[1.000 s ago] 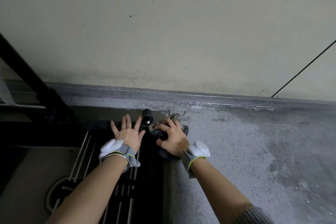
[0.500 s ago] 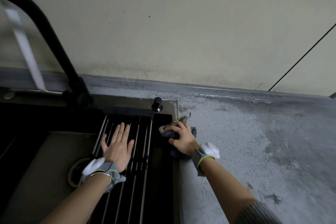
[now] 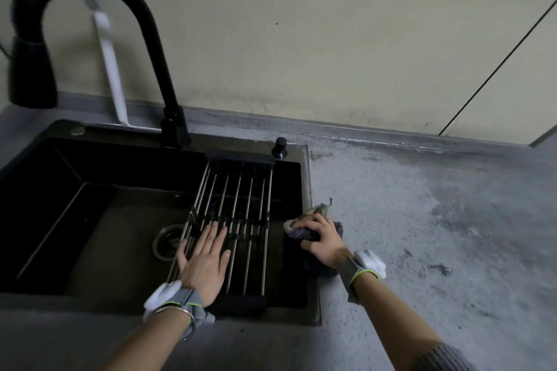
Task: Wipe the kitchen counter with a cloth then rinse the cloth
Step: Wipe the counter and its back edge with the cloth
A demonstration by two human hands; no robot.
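1. Two hands work at a dark kitchen sink [image 3: 36,159]: the right hand [image 3: 324,242] curls its fingers over a bunched grey cloth [image 3: 301,232], pressing it onto the sink's right rim where the rim meets the speckled grey counter [image 3: 422,220].
2. Flat and straight-fingered, the left hand [image 3: 205,262] rests on the metal drying rack [image 3: 241,205] that spans the basin, holding nothing.
3. Part of the cloth shows past the fingertips toward the wall, and part trails back under the wrist, so its long axis runs roughly along the rim, front to back.
4. Leftward from the cloth lies the basin; the black gooseneck faucet [image 3: 156,69] stands at the far rim, well apart, its spout head hanging toward the far left corner.
5. Rinsing, if it comes next, would likely mean carrying the cloth left across or past the rack toward that spout; the right hand already has it, and the left hand lies nearer the tap.
6. Dark damp patches mark the counter to the right, so whether wiping is finished cannot be told.
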